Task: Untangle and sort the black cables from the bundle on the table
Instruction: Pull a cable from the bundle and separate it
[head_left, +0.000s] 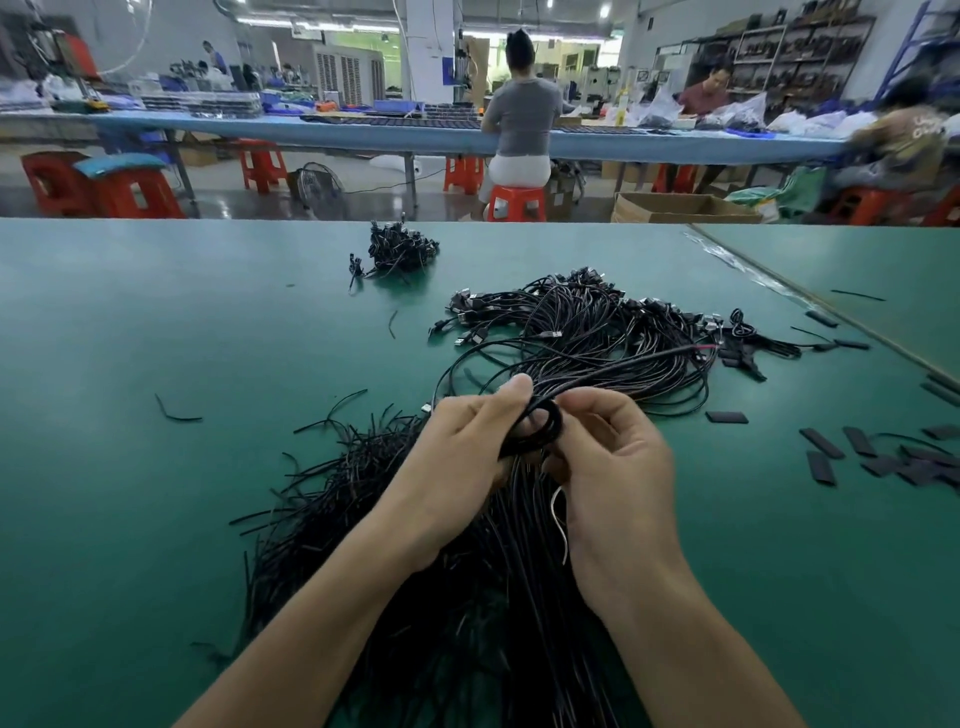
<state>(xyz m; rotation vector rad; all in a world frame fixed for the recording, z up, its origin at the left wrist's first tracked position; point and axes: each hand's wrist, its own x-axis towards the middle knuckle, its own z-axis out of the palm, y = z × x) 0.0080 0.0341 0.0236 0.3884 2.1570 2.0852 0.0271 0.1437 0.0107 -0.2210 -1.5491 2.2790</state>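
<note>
Head view: small cable coil (557, 423) held between 2 hands, just above the near edge of the cable bundle (597, 332) on the green table (156, 338). Left hand (462, 447) pinches its left side under the thumb. Right hand (618, 467) has fingers curled on its right side. Both are equally near. Tail runs far-right into the bundle, so I'd pull near-left.

Bare table (130, 338) left of bundle (597, 332)

long blue workbench (311, 132), red plastic stools (262, 163) on a glossy grey floor (389, 202), floor fan (319, 184), cardboard box (680, 208), stocked shelving (810, 52) (far right), white pillar (428, 52), ceiling lights (604, 10) on
</note>
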